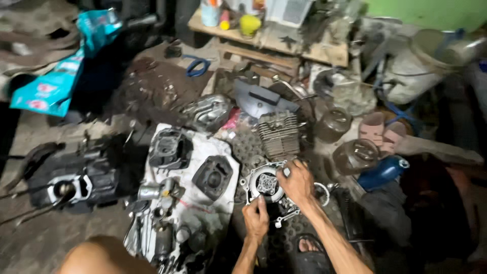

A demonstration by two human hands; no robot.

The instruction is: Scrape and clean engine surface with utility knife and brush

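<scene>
Crouching over a cluttered workshop floor [35, 238], the person works on a round silver metal engine cover with a central bearing hub [265, 183], which lies flat on the floor between both hands. The right hand [297, 182] rests on the cover's right rim, its grip closed loosely over the edge. The left hand [256, 219] sits just below the cover, fingers curled, forefinger touching its lower edge; whether it pinches anything I cannot tell. To do this well, steady the rim firmly and press evenly. Left of the grip lies a dark cylinder block [213, 176] on a pale sheet [223, 152]; beyond, a finned grey cylinder head [278, 134].
</scene>
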